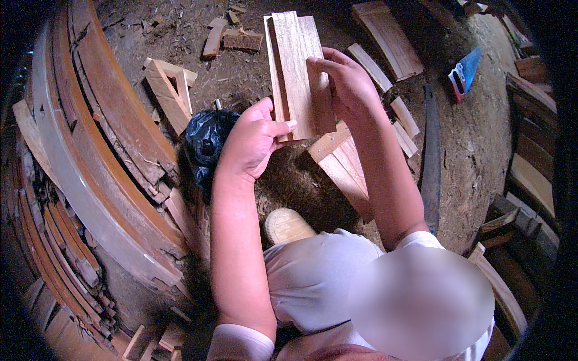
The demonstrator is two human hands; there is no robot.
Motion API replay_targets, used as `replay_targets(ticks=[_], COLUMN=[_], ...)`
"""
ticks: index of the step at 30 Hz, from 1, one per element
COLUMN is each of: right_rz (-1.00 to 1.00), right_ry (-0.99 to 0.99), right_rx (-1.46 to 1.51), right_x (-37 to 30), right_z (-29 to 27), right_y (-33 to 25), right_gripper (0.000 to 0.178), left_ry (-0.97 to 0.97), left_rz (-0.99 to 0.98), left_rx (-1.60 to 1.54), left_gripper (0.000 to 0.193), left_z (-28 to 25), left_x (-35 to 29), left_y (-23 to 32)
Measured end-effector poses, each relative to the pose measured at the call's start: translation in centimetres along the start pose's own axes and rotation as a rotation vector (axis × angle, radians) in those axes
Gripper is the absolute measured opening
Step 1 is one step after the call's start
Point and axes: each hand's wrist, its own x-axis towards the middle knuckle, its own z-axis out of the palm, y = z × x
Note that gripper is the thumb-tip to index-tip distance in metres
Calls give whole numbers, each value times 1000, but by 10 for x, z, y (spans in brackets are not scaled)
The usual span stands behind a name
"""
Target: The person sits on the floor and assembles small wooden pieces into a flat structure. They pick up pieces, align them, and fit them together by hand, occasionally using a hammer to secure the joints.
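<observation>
A short stack of pale wooden boards (297,72) is held up between both hands at the top middle. The boards overlap with stepped edges, and a dark gap shows along the left one; whether they are joined I cannot tell. My left hand (253,137) grips the near left corner, its thumb lying on top. Along the right side, my right hand (350,84) is closed around the edge, with its thumb against the boards. The fingers underneath are mostly hidden.
Long planks (114,114) are stacked at the left. Beside my left wrist lies a black plastic bag (208,138). A triangular wooden frame (171,93), wood offcuts (242,40), a nailed wooden piece (342,165), a long dark blade (430,162) and a blue handsaw (465,72) lie on the dirt floor.
</observation>
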Motion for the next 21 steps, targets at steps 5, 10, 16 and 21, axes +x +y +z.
replay_targets(ticks=[5,10,16,21], right_rz=[13,-120,-94,-90], right_ry=[-78,-100,-75,-99], right_rx=[71,-125,-19,-3], right_x=[-6,-7,-10,-9], right_z=[2,3,-4,-10], right_y=[-2,0,-2,1], right_gripper=[43,56,57,55], left_ry=[-26,23,-11,13], left_rz=[-1,-33,32,18], left_rx=[-38,-18,-188,-128], left_gripper=[38,37,35,35], left_z=[-3,1,-4,-3], left_x=[3,2,9,8], left_y=[-6,-4,-8,-7])
